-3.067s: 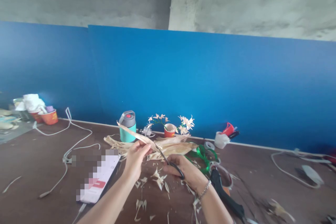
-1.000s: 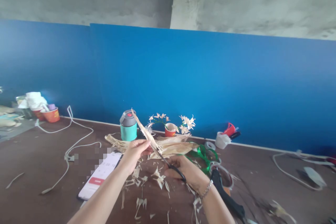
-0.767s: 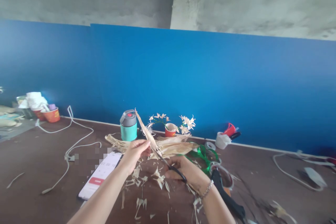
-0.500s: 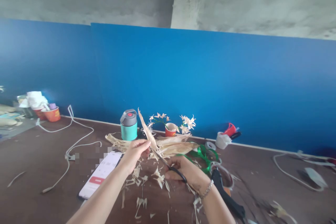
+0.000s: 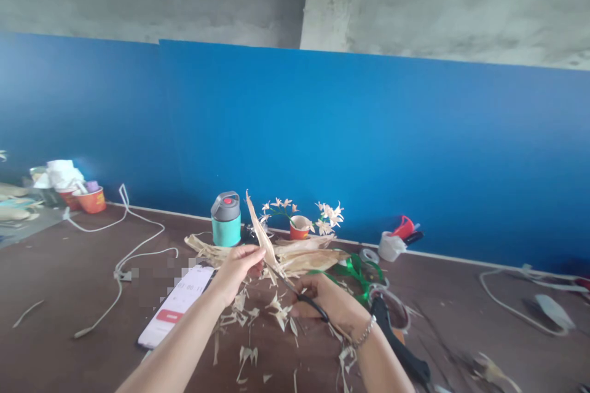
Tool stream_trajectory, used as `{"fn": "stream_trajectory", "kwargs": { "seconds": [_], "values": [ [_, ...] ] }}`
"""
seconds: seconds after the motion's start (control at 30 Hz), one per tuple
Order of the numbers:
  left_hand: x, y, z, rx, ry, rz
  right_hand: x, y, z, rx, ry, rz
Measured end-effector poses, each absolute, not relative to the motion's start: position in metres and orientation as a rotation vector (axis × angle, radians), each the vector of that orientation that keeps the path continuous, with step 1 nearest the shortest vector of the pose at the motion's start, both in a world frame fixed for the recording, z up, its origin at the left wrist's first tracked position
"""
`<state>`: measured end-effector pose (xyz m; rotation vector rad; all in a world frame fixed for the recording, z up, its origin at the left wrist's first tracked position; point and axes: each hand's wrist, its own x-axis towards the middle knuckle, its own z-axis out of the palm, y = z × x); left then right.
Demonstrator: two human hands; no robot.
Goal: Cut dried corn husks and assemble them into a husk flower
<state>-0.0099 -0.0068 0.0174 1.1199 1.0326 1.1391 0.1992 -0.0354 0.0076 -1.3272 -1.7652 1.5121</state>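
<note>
Between its thumb and fingers my left hand [image 5: 244, 263] pinches a pale dried corn husk [image 5: 259, 227], whose pointed tip stands upward. My right hand [image 5: 318, 298] grips dark-handled scissors [image 5: 306, 299]; their blades reach the lower part of the husk, close to my left fingertips. Whether the blades are cutting at this instant I cannot tell. More dried husks [image 5: 318, 261] lie flat just behind my hands. Cut husk scraps [image 5: 279, 313] are scattered on the brown table [image 5: 184, 374] below and between my hands.
Behind stand a teal jar [image 5: 226, 227] and a red paper cup [image 5: 300, 228] with pale husk flowers [image 5: 330, 214]. A phone [image 5: 177, 307] lies left, near a white cable [image 5: 138, 249]. Right are green ribbon [image 5: 359, 276], a black glue gun [image 5: 399, 344] and a white cup [image 5: 391, 247]. A blue partition [image 5: 369, 147] borders the table.
The husk's tip has shifted slightly to the right. The scissors have turned a little at the husk, while both hands stay in nearly the same place.
</note>
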Motion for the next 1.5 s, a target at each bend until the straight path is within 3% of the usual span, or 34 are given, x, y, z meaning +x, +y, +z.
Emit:
{"fn": "stream_trajectory", "kwargs": {
  "seconds": [0.33,1.5],
  "values": [
    [-0.0118,-0.003,0.0162,1.086,1.078,1.304,0.2007,-0.036,0.0043,-1.145,-1.699,1.658],
    [-0.0101,-0.003,0.012,1.113,1.054,1.312,0.1984,-0.0353,0.0072,-1.108,-1.641,1.686]
  ]
}}
